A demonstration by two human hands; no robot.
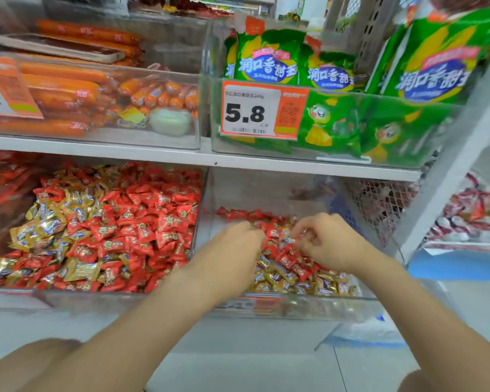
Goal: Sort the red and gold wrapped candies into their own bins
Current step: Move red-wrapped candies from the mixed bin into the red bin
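Shop shelf [181, 158], white floor [238, 363] below. Left hand [232, 246] buried in right bin [309, 305], grip unreadable. Right hand [327, 241] pinching candies [277, 250].

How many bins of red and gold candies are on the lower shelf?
2: the left bin beside the right bin, where the left hand and right hand reach in. Others may be hidden off-frame left.

The left hand's [232, 247] fingertips hide among candies [277, 250]; whether the right hand [326, 239] pinches one is unclear. The far-left tag [6, 89] is cut off. The right bin's [337, 299] label [249, 304] is blurred.
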